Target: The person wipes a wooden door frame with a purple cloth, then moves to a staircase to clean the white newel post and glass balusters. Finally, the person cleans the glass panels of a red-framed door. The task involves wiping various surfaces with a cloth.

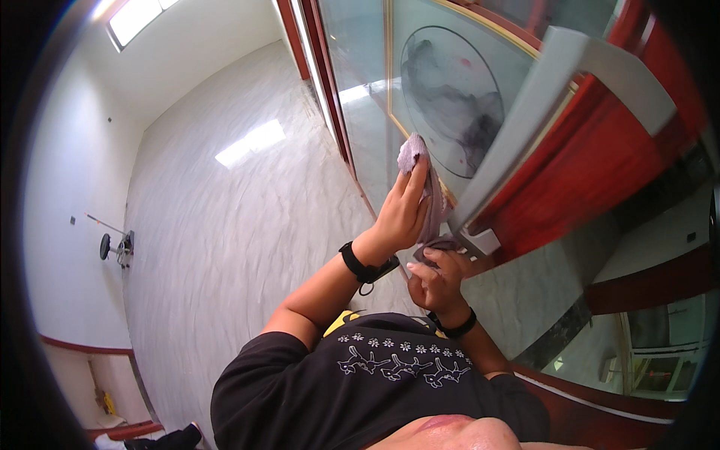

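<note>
A pale purple cloth (pixel 412 153) lies against the glass panel of a door (pixel 371 135), beside its long grey handle (pixel 506 129). My left hand (pixel 400 211) has its fingers extended over the cloth, pressing it to the surface. From there the cloth hangs down to my right hand (pixel 441 278), which grips its lower, bunched part close to the handle's lower end. The palm side of my left hand is hidden. Black bands are on both wrists. Behind the glass, or in it, appears an oval ink-style picture (pixel 455 101) with a gold border.
Red door framing (pixel 585 169) rises on the right. The grey marbled floor (pixel 253 225) spreads to the left, with a wheeled metal object (pixel 121 247) by the far white wall (pixel 84 197). Dark clothing (pixel 169 439) lies at the lower left. A dark strip (pixel 554 332) crosses the floor at right.
</note>
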Tool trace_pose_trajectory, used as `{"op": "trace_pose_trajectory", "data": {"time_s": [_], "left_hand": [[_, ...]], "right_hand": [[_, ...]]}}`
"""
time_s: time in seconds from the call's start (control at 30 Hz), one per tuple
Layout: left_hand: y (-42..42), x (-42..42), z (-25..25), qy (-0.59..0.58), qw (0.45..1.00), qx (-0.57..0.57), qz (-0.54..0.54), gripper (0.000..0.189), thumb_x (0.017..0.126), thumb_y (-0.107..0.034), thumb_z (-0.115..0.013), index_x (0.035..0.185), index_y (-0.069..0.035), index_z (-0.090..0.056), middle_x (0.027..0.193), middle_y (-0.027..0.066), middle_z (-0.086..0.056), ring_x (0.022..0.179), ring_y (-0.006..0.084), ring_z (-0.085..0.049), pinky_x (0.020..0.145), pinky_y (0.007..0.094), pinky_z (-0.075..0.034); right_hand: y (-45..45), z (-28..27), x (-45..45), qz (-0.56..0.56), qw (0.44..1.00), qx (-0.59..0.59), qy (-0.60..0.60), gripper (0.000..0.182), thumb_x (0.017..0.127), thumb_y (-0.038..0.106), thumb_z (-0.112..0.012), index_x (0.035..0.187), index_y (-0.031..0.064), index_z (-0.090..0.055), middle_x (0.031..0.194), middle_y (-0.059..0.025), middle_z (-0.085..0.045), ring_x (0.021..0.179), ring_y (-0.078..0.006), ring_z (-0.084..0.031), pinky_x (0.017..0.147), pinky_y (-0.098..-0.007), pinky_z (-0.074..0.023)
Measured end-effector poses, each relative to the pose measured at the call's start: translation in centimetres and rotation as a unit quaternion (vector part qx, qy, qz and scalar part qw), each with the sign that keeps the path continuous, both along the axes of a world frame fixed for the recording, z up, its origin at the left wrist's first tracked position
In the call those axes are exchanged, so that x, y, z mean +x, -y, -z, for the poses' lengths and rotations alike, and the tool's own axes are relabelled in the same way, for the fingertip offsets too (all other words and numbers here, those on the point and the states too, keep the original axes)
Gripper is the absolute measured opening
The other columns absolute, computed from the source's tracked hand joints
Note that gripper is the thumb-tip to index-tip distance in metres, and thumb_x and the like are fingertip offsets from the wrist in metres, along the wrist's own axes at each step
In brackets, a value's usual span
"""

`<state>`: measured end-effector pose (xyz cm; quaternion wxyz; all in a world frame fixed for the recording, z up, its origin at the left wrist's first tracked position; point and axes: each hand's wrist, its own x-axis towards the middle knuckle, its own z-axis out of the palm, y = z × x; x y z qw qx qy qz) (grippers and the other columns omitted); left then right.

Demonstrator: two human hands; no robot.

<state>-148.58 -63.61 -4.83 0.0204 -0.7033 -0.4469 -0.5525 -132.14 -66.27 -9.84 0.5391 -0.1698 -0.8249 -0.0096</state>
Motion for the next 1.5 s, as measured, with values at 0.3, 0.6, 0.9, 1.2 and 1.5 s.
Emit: {"op": "trace_pose_trajectory", "data": {"time_s": [0.3,0.6,0.9,1.2,1.5], "left_hand": [[-9.8,-9.0,-2.9,-0.092,0.992,-0.021,0.081,0.068,0.084,-0.006,-0.060,0.142,0.010,-0.029,0.135,0.0331,-0.038,0.127,0.0511,-0.036,0.111,0.0505,-0.031],[-15.5,-12.5,-4.5,-0.147,0.982,0.064,0.103,0.074,0.081,-0.025,-0.072,0.142,-0.002,-0.037,0.135,0.0282,-0.043,0.134,0.0573,-0.027,0.115,0.0592,-0.022],[-17.3,-15.8,-2.2,-0.115,0.991,-0.010,0.074,0.084,0.077,-0.025,-0.076,0.144,0.001,-0.033,0.138,0.0284,-0.040,0.133,0.0560,-0.030,0.112,0.0552,-0.029],[-22.2,-24.3,1.4,-0.117,0.989,-0.089,-0.028,0.086,0.082,-0.026,-0.072,0.144,0.011,-0.025,0.146,0.0250,-0.034,0.132,0.0564,-0.031,0.112,0.0517,-0.031],[-27.4,-32.4,-4.2,-0.258,0.966,0.011,-0.019,0.075,0.079,-0.002,-0.065,0.145,0.004,-0.030,0.139,0.0270,-0.040,0.132,0.0584,-0.031,0.111,0.0537,-0.033]], "right_hand": [[-5.1,0.6,-6.7,0.172,0.981,-0.002,0.094,0.021,0.078,0.008,-0.064,0.090,0.0239,-0.070,0.106,0.0025,-0.062,0.097,-0.0211,-0.056,0.078,-0.0372,-0.0367],[-8.3,-1.5,-12.9,0.481,0.869,-0.022,0.115,0.038,0.083,0.013,-0.059,0.122,0.0100,-0.060,0.136,-0.0154,-0.050,0.119,-0.0338,-0.047,0.097,-0.0485,-0.0304],[-11.7,-0.8,-16.3,0.533,0.840,-0.035,0.098,0.079,0.089,0.030,-0.054,0.147,-0.0110,-0.020,0.152,-0.0397,-0.005,0.141,-0.0587,-0.004,0.110,-0.0688,-0.0058],[-19.6,2.0,-23.5,0.565,0.814,0.013,0.132,0.073,0.091,0.035,-0.050,0.147,-0.0070,-0.028,0.147,-0.0369,-0.025,0.129,-0.0567,-0.029,0.102,-0.0665,-0.0254],[-26.7,5.2,-33.3,0.375,0.922,0.043,0.081,0.066,0.086,0.021,-0.056,0.142,-0.0063,-0.034,0.142,-0.0348,-0.037,0.127,-0.0449,-0.046,0.110,-0.0657,-0.0102]]}}
